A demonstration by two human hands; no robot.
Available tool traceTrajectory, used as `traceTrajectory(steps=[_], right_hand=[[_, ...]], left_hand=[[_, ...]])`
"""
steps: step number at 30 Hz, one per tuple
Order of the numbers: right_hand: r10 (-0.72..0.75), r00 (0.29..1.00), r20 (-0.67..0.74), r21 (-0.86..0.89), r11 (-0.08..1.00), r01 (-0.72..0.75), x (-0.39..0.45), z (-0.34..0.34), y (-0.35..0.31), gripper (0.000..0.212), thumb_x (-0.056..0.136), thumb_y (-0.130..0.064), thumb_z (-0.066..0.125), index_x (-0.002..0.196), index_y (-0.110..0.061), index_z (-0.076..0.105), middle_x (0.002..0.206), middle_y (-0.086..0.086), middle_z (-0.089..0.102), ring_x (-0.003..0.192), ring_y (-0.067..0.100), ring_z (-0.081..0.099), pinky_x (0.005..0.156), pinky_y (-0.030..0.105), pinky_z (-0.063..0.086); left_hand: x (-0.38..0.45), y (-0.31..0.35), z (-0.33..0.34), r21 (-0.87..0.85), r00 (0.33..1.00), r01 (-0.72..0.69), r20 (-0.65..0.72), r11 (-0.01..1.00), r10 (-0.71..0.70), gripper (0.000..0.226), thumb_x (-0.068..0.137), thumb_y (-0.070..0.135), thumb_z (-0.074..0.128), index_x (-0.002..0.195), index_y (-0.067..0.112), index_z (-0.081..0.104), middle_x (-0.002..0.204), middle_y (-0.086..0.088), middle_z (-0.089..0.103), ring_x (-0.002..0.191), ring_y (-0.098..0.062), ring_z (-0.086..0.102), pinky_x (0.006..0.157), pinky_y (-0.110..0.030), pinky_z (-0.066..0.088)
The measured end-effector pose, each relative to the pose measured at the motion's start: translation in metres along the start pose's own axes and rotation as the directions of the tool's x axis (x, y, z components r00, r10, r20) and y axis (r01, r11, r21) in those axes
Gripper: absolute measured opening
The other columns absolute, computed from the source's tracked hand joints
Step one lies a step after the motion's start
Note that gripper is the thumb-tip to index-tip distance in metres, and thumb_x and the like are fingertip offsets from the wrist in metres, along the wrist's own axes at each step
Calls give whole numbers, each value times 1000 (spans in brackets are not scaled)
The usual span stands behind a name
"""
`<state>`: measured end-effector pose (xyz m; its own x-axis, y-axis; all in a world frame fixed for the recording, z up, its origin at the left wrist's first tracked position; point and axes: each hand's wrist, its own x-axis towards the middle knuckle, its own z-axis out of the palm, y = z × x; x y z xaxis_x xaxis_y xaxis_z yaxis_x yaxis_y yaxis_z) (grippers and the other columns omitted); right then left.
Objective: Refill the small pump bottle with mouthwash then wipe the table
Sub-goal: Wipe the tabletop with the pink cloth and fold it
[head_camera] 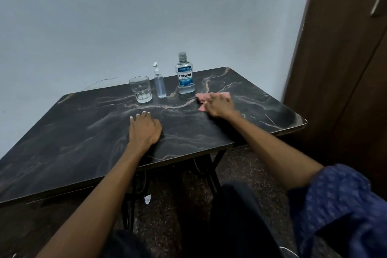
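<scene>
I see my right hand [219, 104] pressing flat on the pink folded cloth [211, 98] right of centre and my left hand [144, 130] resting flat and empty, so a wide sweep could topple the capped clear mouthwash bottle [185, 75] just above it.

Pale blue-grey wall [104, 16], dark wooden door [345, 69], perhaps a wardrobe, speckled floor [247, 172]

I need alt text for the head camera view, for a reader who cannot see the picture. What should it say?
A person's right hand presses a pink cloth flat on a dark marbled table, while the left hand rests on the tabletop. At the back stand an empty glass, a small pump bottle and a capped mouthwash bottle.
</scene>
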<state>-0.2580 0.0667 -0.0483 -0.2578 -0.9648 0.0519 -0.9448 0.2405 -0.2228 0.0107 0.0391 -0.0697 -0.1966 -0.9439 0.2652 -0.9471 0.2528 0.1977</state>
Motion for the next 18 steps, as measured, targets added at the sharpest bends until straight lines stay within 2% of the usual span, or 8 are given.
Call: traceTrajectory(steps=[2,5,7,9,11,13,15,18], right_hand=[[141,987,-82,20,990,-140,15,-10,45,53,112,-34,29,159,-17,44,166,14,41,148,34,44,125,47,27],[296,946,-135,37,955,-293,27,-22,86,54,111,-33,31,162,-18,41,170,18,33,154,39,33,128,50,20],[342,933,-111,36,940,-340,29,-22,88,55,112,-37,31,165,-21,36,172,18,28,158,41,26,128,51,17],[338,939,-68,56,941,-335,27,-18,66,55,112,-39,33,165,-24,36,172,15,29,157,37,28,127,49,18],[246,969,-31,67,968,-243,17,-7,23,56,112,-41,31,164,-22,37,171,15,32,155,34,32,127,48,21],[45,998,39,56,997,-47,-5,14,-36,57,112,-44,27,167,-30,30,176,12,21,161,36,21,131,52,12],[-132,989,67,8,991,132,-32,33,-85,57,112,-45,26,168,-38,26,178,6,15,163,38,14,131,55,9],[-202,976,86,-1,979,203,-62,41,-97,55,112,-50,25,166,-45,26,178,0,16,164,36,14,130,52,9]], left_hand=[[2,-1,1,-13,1000,-2,-9,1000,2,42,103,21,38,120,-8,62,135,-26,61,128,-44,53,119,-57,31],[3,-2,1,-25,1000,-16,-20,1000,16,40,103,22,39,116,-7,63,130,-25,62,124,-43,55,117,-57,34],[3,-2,1,-26,1000,-23,-19,999,23,39,102,23,39,112,-5,64,127,-25,63,121,-43,56,116,-56,35],[4,-3,-2,-15,999,-33,-19,999,33,38,101,23,40,109,-5,64,124,-25,64,118,-43,58,116,-55,35],[6,-5,-6,-2,999,-39,-10,999,39,36,101,21,40,107,-4,66,120,-25,67,116,-44,60,117,-54,34],[6,-9,-9,1,999,-45,-7,999,45,32,99,18,42,105,-3,66,118,-25,69,114,-45,61,120,-55,32],[6,-13,-11,14,998,-57,-10,998,57,29,98,14,43,108,-1,67,120,-25,69,116,-45,62,120,-55,31],[3,-16,-8,4,998,-59,-2,998,59,35,97,9,42,121,1,66,130,-25,66,124,-44,58,121,-58,28]])
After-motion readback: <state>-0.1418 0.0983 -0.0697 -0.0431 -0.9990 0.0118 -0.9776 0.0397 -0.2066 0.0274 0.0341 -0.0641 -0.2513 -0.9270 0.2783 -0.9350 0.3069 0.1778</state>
